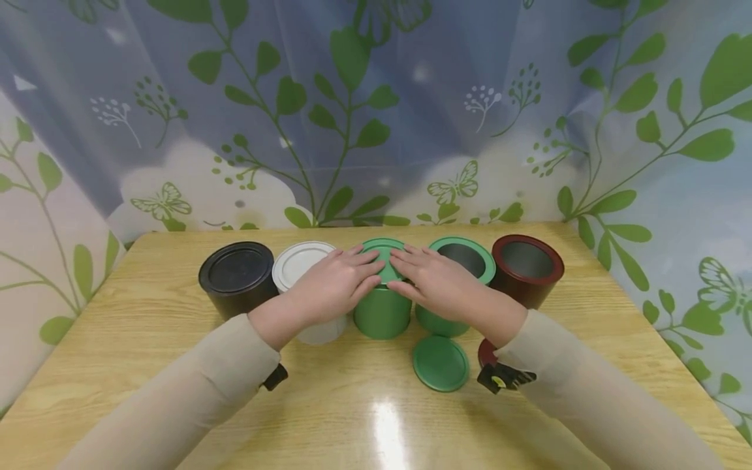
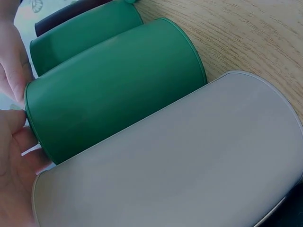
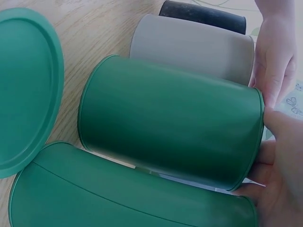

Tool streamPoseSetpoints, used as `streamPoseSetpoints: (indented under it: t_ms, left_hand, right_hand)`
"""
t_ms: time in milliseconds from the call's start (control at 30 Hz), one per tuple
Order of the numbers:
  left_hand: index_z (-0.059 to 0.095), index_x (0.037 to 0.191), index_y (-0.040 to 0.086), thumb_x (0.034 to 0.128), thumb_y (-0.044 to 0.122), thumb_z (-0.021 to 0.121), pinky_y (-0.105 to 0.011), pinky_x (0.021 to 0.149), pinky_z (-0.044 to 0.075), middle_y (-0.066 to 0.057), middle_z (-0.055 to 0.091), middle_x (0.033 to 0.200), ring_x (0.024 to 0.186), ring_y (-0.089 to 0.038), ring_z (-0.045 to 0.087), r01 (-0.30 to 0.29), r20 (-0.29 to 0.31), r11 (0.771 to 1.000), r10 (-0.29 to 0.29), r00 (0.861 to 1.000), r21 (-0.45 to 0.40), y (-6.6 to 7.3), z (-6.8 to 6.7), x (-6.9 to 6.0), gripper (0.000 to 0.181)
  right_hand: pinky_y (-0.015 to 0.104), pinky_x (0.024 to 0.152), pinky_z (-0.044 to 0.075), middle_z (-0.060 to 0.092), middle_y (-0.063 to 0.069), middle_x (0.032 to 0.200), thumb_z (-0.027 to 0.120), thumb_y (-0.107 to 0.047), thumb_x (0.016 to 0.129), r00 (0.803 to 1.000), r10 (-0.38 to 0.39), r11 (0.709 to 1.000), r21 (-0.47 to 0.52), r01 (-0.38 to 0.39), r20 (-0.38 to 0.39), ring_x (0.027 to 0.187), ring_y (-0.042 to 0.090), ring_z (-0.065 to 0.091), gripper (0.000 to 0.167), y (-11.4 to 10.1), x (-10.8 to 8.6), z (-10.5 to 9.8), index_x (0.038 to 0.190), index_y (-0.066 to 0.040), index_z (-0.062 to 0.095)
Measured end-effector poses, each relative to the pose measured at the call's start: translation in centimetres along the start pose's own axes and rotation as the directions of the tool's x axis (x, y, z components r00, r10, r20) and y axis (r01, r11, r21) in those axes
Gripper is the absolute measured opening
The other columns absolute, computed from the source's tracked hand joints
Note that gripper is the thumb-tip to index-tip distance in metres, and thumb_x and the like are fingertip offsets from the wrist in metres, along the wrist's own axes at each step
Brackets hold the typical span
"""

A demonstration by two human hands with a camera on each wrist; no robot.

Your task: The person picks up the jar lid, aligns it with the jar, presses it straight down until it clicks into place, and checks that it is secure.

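L hand (image 1: 333,277) & R hand (image 1: 437,279) — fingers nearly straight, nothing gripped; pressed atop mid. green can (image 1: 382,316).

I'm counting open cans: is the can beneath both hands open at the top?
No, the head view shows a green lid covering the middle green can.

One black can (image 1: 236,271), one white can (image 1: 297,263), two green cans (image 1: 382,316) (image 1: 438,321), one red can (image 1: 525,287); two loose lids (image 1: 440,363) (image 1: 485,353).
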State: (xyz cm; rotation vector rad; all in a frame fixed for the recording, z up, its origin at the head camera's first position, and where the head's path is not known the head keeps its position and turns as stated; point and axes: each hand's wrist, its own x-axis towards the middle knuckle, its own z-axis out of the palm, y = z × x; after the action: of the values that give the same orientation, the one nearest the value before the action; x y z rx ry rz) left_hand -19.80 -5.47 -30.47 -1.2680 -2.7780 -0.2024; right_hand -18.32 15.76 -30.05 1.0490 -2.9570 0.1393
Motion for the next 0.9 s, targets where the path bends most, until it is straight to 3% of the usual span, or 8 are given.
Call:
streamPoseSetpoints:
  t_ms: [167, 367, 667, 900]
  left_hand:
    - [0.050, 0.136, 0.010, 0.1015, 0.032, 0.039, -0.052, 0.105, 0.027, -0.011, 0.041, 0.142, 0.132, -0.032, 0.034, 0.001, 0.005, 1.000, -0.001, 1.000, 0.014, 0.19, -0.06, 0.10, 0.042]
    - [0.047, 0.138, 0.010, 0.1015, 0.034, 0.038, -0.052, 0.104, 0.030, -0.013, 0.037, 0.145, 0.132, -0.032, 0.033, 0.018, 0.028, 1.000, -0.018, 0.999, 0.016, 0.37, 0.28, -0.20, 0.045]
    - [0.041, 0.141, 0.009, 0.1025, 0.035, 0.034, -0.049, 0.105, 0.029, -0.018, 0.031, 0.147, 0.135, -0.031, 0.029, 0.024, 0.038, 0.999, -0.024, 0.999, 0.026, 0.19, 0.00, -0.06, 0.047]
    - [0.042, 0.141, 0.009, 0.1018, 0.036, 0.036, -0.049, 0.106, 0.028, -0.017, 0.033, 0.146, 0.134, -0.030, 0.031, 0.017, 0.056, 0.999, -0.018, 0.998, 0.031, 0.23, -0.45, 0.09, 0.048]
  right_hand:
    - [0.045, 0.109, 0.024, 0.040, 0.013, 0.143, 0.042, -0.043, 0.099, 1.000, 0.010, 1.000, -0.021, -0.010, -0.016, 0.134, 0.029, 0.031, 0.057, -0.13, 0.06, -0.20, 0.139, -0.003, 0.042]
    - [0.048, 0.105, 0.030, 0.040, 0.014, 0.142, 0.044, -0.042, 0.098, 0.999, -0.017, 1.000, 0.024, 0.018, -0.046, 0.132, 0.031, 0.034, 0.055, -0.31, 0.17, 0.08, 0.138, -0.004, 0.046]
    - [0.048, 0.109, 0.022, 0.026, 0.013, 0.150, 0.041, -0.045, 0.098, 1.000, -0.011, 0.995, 0.096, 0.009, 0.021, 0.137, 0.032, 0.022, 0.060, 0.33, 0.70, -0.31, 0.142, -0.005, 0.038]
    - [0.046, 0.105, 0.030, 0.024, 0.017, 0.150, 0.043, -0.045, 0.097, 0.999, -0.004, 0.996, 0.091, 0.001, 0.034, 0.136, 0.032, 0.024, 0.063, 0.49, 0.48, -0.60, 0.141, -0.001, 0.037]
